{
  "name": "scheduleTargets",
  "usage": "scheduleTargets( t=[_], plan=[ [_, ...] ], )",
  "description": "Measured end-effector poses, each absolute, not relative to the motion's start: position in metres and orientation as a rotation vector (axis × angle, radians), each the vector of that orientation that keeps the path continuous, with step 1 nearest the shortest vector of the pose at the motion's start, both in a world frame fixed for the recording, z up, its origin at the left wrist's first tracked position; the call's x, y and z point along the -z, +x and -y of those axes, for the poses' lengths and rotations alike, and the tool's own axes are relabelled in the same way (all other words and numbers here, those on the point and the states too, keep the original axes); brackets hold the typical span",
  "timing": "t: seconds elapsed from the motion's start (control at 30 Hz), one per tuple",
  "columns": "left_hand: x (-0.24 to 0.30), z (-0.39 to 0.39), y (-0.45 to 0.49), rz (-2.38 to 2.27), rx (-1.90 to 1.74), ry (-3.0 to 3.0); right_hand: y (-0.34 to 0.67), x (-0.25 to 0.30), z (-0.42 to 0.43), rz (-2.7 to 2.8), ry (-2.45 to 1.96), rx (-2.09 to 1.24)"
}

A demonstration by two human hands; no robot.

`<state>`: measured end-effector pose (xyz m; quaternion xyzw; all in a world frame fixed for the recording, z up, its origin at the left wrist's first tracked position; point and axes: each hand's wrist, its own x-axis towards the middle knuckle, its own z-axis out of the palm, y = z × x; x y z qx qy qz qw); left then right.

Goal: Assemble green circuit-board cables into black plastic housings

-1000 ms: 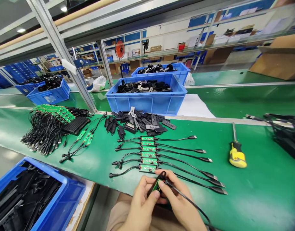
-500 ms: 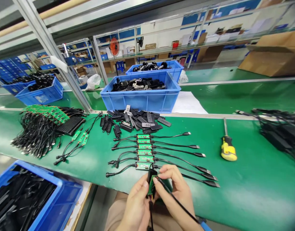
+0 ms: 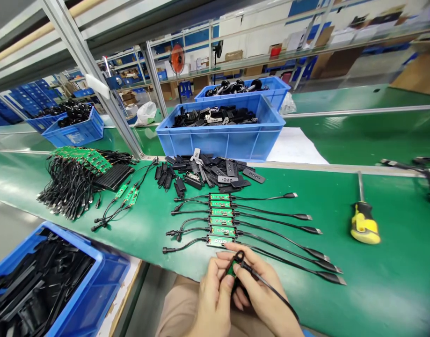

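Both my hands meet at the near edge of the green bench. My left hand (image 3: 215, 295) and my right hand (image 3: 260, 290) pinch a small green circuit board (image 3: 231, 270) with black cables attached; one cable (image 3: 271, 292) trails off to the right over my right hand. Just beyond my fingers lies a neat row of several similar green boards with cables (image 3: 220, 217), laid side by side. Behind them is a loose pile of black plastic housings (image 3: 207, 172).
A blue bin of black parts (image 3: 220, 131) stands behind the pile, another blue bin (image 3: 250, 89) behind it. A heap of wired boards (image 3: 76, 178) lies left. A yellow-handled screwdriver (image 3: 364, 222) lies right. A blue bin (image 3: 53, 281) sits at lower left.
My hands have turned the board between the fingers, from upright half a second ago to tilted again. The view has shifted a little; the things on the bench stay put.
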<state>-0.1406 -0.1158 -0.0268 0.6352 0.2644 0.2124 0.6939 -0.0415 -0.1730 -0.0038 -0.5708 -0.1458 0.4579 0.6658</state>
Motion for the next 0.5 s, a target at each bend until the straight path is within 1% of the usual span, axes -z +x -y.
scheduleTargets(
  t=[0.17,0.33,0.4,0.5],
  plan=[
    [0.029,0.115,-0.144,-0.602,-0.465,1.539,-0.047,0.005,0.171,0.355,-1.322,-0.966],
    [-0.004,0.093,-0.149,-0.567,-0.389,1.742,-0.028,0.000,0.184,0.637,-1.521,-0.863],
    [-0.020,0.076,-0.152,-0.538,-0.368,1.890,-0.015,-0.001,0.199,0.826,-1.623,-0.933],
    [-0.030,0.053,-0.156,-0.503,-0.294,2.075,-0.001,0.002,0.225,0.922,-1.477,-1.183]
  ],
)
